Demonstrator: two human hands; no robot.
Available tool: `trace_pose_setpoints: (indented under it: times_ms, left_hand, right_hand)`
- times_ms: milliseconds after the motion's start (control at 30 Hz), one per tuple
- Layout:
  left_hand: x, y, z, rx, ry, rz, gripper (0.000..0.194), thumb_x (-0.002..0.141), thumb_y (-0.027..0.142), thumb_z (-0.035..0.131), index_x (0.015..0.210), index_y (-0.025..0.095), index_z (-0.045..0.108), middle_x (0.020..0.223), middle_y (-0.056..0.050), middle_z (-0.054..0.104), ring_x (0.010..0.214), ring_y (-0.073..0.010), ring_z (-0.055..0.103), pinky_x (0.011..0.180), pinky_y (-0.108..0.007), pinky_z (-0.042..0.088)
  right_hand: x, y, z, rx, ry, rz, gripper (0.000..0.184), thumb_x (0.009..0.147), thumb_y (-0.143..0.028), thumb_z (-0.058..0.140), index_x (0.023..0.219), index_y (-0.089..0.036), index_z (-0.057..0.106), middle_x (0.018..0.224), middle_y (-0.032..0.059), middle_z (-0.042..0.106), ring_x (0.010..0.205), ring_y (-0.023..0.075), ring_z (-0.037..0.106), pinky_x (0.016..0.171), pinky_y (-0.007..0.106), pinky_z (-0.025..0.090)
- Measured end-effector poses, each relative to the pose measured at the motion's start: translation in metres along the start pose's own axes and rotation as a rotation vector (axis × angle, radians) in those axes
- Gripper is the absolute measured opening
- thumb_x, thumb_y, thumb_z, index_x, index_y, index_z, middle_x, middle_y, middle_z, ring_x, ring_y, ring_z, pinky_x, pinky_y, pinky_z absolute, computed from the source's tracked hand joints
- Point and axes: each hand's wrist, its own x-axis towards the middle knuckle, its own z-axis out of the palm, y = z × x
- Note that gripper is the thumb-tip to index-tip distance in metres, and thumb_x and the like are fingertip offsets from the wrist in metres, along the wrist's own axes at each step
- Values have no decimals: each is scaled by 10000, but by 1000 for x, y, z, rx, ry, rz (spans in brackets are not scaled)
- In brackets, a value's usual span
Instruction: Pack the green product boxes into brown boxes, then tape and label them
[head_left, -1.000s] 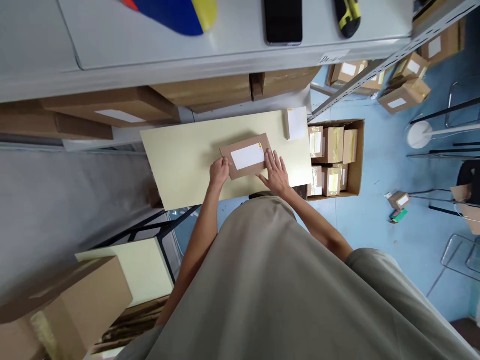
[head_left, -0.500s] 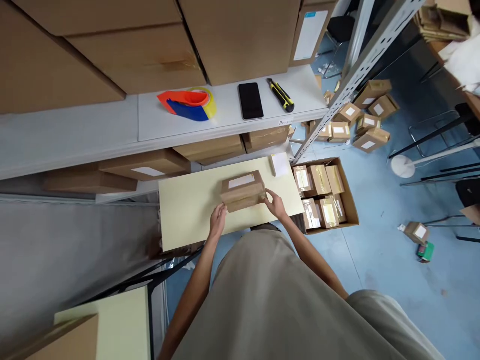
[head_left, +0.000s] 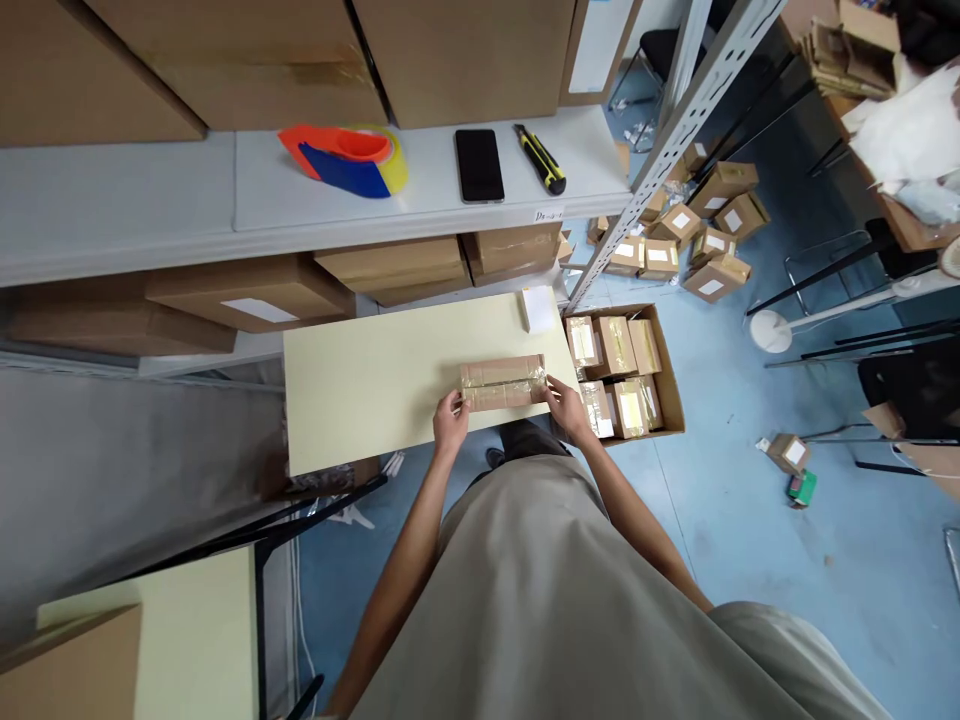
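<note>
A small brown cardboard box [head_left: 502, 382] is held over the front part of the pale yellow tabletop [head_left: 360, 390], with a taped seam facing me. My left hand [head_left: 451, 420] grips its left end, and my right hand [head_left: 564, 405] grips its right end; the fingers of both are closed against the cardboard. Whether the box rests on the tabletop or hangs just above it, I cannot tell. A white stack of paper or labels [head_left: 537, 309] lies near the tabletop's right end, beyond my right hand.
A large open carton [head_left: 670, 395] holding several taped boxes stands right of the table. On the grey shelf [head_left: 420, 210] lie a tape dispenser [head_left: 349, 160], a phone [head_left: 480, 165] and a utility knife [head_left: 540, 160]. A slotted metal post [head_left: 675, 140] rises at the shelf's end. More boxes [head_left: 716, 278] lie on the floor.
The box has been turned over between my hands: its white label faced up before, and now a taped seam shows. My view has shifted slightly.
</note>
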Motion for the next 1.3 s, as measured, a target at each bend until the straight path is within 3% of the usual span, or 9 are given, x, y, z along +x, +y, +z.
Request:
trace_pose_setpoints:
  times_ms: [167,433,567,700,800,867,1000,1133,1300]
  left_hand:
    - [31,43,-10,-24,84,208,429,1031,347,689,1438,211,702,1533,-200,706,1384,-333,728,1178,-481,610]
    - [166,255,-8,58,171,817,500,1152,458,592,1584,208,618,1626,-163,659,1545,-264,604,1313,-454,481]
    - [238,339,3,176,183,814,479,1088,139,658,1564,128,610,1620,-149,667,1512,-188,586,1381,-439,392]
    - [267,376,5,274,188,739,512,1045,17,642,1549,103,608,1603,-144,680,1484,-169,595,1374,-443,399]
    - [243,359,-8,221,270,836,483,1063,40,581,1538,118,619,1580,-135,699,1484,-174,603,1342,-435,445]
    - [207,322,-22,158,359,904,426,1144,167,503,1551,127,622,1569,-149,703,1485,-195,616,1300,-432,491]
    - [118,199,-38,74,422,500,412,1165,490,525,1370,197,731,1415,-163,771,1347,-261,720,1164,-430,589]
    - [56,89,-28,98,181,-189,483,1025,623,716,1262,204,748,1361,-198,786,1295,-341,757,1070,-472,645]
    - [30,52,-6,265,-128,-187,477,935,637,775,1115,195,765,1104,-142,841,1135,-330,808,1021,-458,668]
  right_hand:
    - [63,-52,-27,-102,135,-232,702,1095,-634,544,1551,-123,697,1571,260,702,1443,427,702,1252,611,547]
    - [257,-222,-56,-135,189,-772,765,1166,-726,336,1654,-179,552,1675,209,622,1602,378,543,1361,641,411]
    - [341,-274,-49,-207,129,-843,761,1187,-707,249,1643,-170,539,1684,200,606,1675,351,450,1419,643,293]
    - [380,-292,-45,-247,53,-829,746,1206,-649,202,1607,-127,553,1661,220,614,1709,369,392,1425,710,199]
    - [361,-288,-58,-188,60,-812,717,1212,-608,201,1612,-132,557,1668,213,610,1725,366,368,1426,693,228]
    - [321,-269,-72,-101,92,-805,675,1214,-599,225,1636,-183,550,1682,177,606,1722,341,382,1416,651,302]
    - [209,-178,-81,73,145,-571,576,1196,-604,397,1604,-250,598,1608,160,680,1545,336,609,1297,594,503]
    - [110,-68,-46,75,-51,-33,629,1072,-675,612,1432,-169,716,1320,226,812,1196,381,799,974,526,682]
    - [51,-16,-12,31,-261,81,346,1054,-414,614,1273,-206,782,1261,160,843,1164,345,797,1036,458,620]
